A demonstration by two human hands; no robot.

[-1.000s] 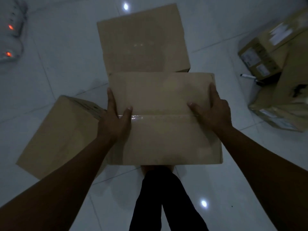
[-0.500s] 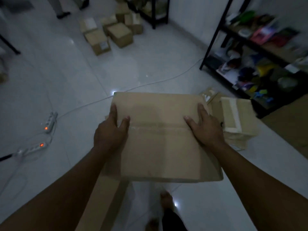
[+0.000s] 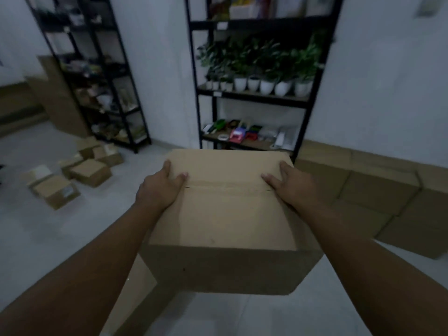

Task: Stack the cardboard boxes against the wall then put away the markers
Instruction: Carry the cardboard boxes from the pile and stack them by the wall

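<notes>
Since the earlier pictures, where I looked down at the floor with boxes lying around my feet, my view has swung up toward the wall, and the plain brown cardboard box with a taped top seam has come up with me, carried off the ground in front of my chest. My left hand grips its left top edge: the thumb lies across the lid by the seam, while the other fingers curl down over the side. My right hand does the same on the opposite edge, thumb on top, fingers wrapped around the side. Both hands hold the box and nothing else.

Ahead stands a black metal shelf unit against the white wall, with a row of small green plants in white pots on its middle shelf and assorted colourful small items, too blurred to name, on the shelf below. To the right, a row of larger brown cardboard boxes lies on the floor along that wall. A second black rack stands further left, full of dim clutter. On the pale tiled floor to the left lies a loose cluster of small brown cardboard boxes. Another piece of brown cardboard shows beneath the box I carry.
</notes>
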